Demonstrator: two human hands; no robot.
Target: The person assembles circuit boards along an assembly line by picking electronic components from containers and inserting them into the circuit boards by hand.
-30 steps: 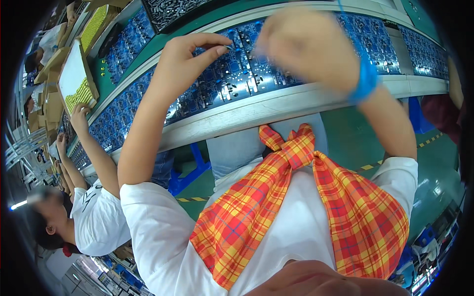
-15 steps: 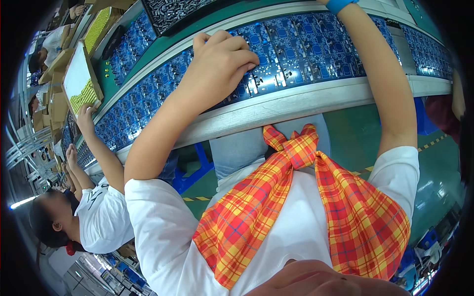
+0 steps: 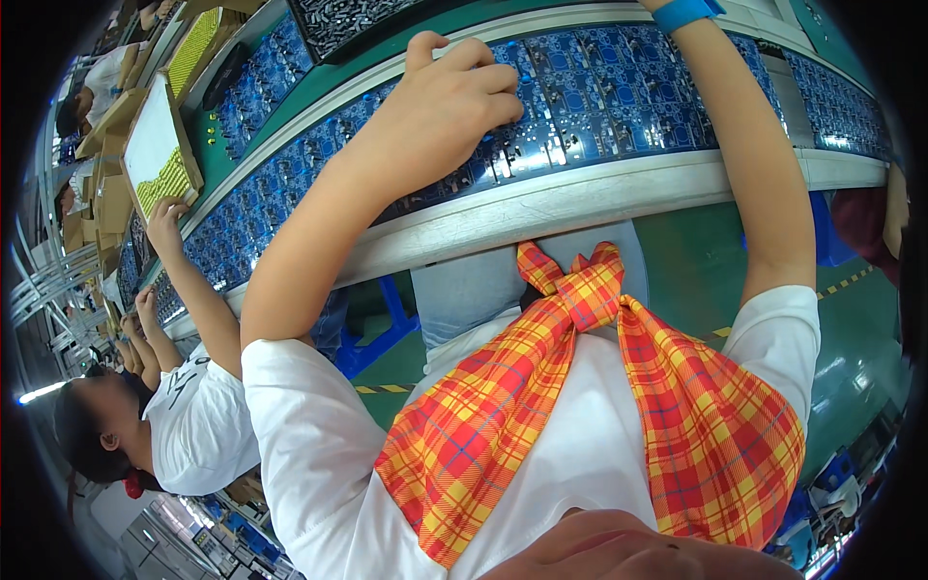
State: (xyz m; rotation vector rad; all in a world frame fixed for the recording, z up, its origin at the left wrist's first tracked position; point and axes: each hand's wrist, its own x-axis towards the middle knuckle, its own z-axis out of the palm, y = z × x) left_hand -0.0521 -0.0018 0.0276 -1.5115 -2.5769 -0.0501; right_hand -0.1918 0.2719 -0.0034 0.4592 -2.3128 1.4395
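Observation:
My left hand [image 3: 447,108] hovers over the row of blue circuit boards [image 3: 580,92] on the long line in front of me. Its fingers curl downward, the forefinger bent higher than the others. The fingertips are partly hidden, and whatever they pinch, if anything, cannot be made out. My right arm stretches to the far side of the line. Only the edge of my right hand [image 3: 653,4] shows at the top of the picture, above a blue wristband [image 3: 688,14], so its fingers are out of sight. Small parts stand on the boards beneath my left hand.
A black tray [image 3: 353,24] of small metallic parts lies beyond the line. More blue boards [image 3: 261,87] and a box with yellow parts [image 3: 164,184] are at the far left. A metal rail [image 3: 541,208] edges the near side. A co-worker [image 3: 198,416] sits to my left.
My left hand has shifted slightly right and its forefinger has lifted. My right hand has slid a little to the right along the top edge.

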